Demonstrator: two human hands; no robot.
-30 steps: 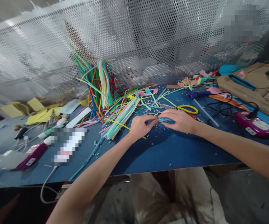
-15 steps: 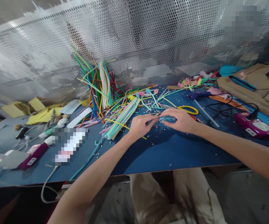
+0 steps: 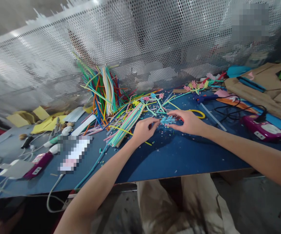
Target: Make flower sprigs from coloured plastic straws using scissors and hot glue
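My left hand point(image 3: 144, 129) and my right hand point(image 3: 188, 122) meet over the blue table point(image 3: 169, 159). Between their fingertips is a small light-blue pipe-cleaner flower point(image 3: 167, 120) with short bent petals. The right hand's fingers curl round its right side and pinch it. The left hand's thumb and fingers are pinched close to its left side, and what they grip is too small to make out. Loose coloured crumbs lie on the table under both hands.
A heap of coloured pipe cleaners point(image 3: 106, 94) stands behind and left, with a pastel bundle point(image 3: 127, 125) beside my left hand. Yellow-handled scissors point(image 3: 197, 113), a blue glue gun point(image 3: 207, 97), a magenta device point(image 3: 263, 128) and cables lie right. A perforated metal screen point(image 3: 140, 48) closes the back.
The light-blue flower has been lifted and turned so its petals show between my fingers. Both hands shifted slightly away from me; the left fingers opened a little from the flower.
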